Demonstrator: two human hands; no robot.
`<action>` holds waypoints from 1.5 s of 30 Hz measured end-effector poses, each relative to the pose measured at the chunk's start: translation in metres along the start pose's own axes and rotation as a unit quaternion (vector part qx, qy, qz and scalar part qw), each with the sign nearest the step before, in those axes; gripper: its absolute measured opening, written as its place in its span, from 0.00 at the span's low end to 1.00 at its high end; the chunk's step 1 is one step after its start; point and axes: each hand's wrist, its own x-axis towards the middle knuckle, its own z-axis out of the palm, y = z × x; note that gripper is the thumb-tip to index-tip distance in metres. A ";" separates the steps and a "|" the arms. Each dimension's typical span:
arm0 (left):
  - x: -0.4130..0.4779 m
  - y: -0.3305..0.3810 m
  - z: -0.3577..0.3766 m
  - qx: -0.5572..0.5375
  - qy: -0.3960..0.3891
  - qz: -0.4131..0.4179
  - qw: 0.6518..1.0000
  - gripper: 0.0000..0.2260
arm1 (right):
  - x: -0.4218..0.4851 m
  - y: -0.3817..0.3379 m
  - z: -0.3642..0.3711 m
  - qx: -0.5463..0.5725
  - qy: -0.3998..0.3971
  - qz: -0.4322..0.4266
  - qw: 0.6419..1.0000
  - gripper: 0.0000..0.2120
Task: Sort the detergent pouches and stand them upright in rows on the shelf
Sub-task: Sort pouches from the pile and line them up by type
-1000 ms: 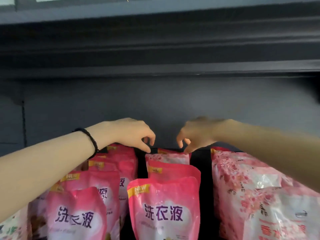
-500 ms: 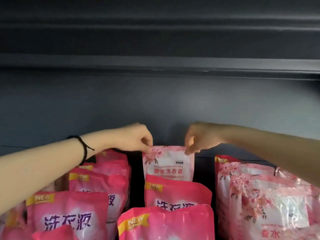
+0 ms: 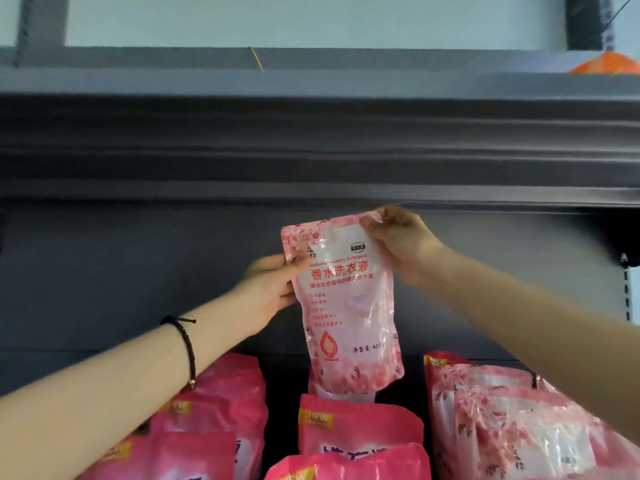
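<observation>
A pale pink floral detergent pouch (image 3: 349, 303) hangs in the air above the middle row, tilted a little. My left hand (image 3: 272, 289) grips its left edge, thumb on the front. My right hand (image 3: 398, 242) pinches its top right corner. Below it stand solid pink pouches: a left row (image 3: 221, 407) and a middle row (image 3: 360, 427). On the right stand more floral pouches (image 3: 502, 420), partly behind my right forearm.
The dark shelf back wall (image 3: 138, 271) rises behind the rows. The underside of the upper shelf (image 3: 311, 150) hangs just above the lifted pouch. A dark gap (image 3: 280, 403) separates the left and middle rows. An orange object (image 3: 606, 64) sits on top, far right.
Both hands took the floral pouch by its top corners at the back of the middle row and lifted it out. My left hand slid down to its left edge.
</observation>
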 end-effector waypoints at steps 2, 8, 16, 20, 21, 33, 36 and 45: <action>-0.008 0.002 0.007 -0.055 0.007 0.031 0.998 0.05 | -0.010 -0.007 0.001 0.024 0.016 0.019 0.999 0.05; -0.039 0.024 0.037 -0.155 0.058 0.059 0.984 0.03 | -0.057 -0.014 -0.012 0.073 -0.019 0.054 0.996 0.15; -0.087 0.050 0.076 -0.184 0.018 0.067 0.980 0.02 | -0.124 -0.022 -0.046 0.085 -0.003 0.033 0.996 0.13; -0.112 0.056 0.103 -0.168 0.014 0.092 0.981 0.05 | -0.145 -0.031 -0.068 0.112 0.022 0.022 0.993 0.09; -0.119 0.055 0.116 -0.160 0.016 0.101 0.982 0.05 | -0.153 -0.034 -0.081 0.115 0.018 0.019 0.993 0.07; -0.200 0.032 0.265 -0.149 0.095 0.128 0.976 0.06 | -0.223 -0.066 -0.215 0.169 -0.021 0.049 0.984 0.05; -0.208 0.025 0.298 -0.139 0.097 0.132 0.977 0.08 | -0.232 -0.064 -0.248 0.171 -0.026 0.048 0.984 0.05; -0.221 -0.067 0.368 -0.099 0.124 0.096 0.983 0.19 | -0.269 0.020 -0.317 0.184 0.058 0.079 0.978 0.07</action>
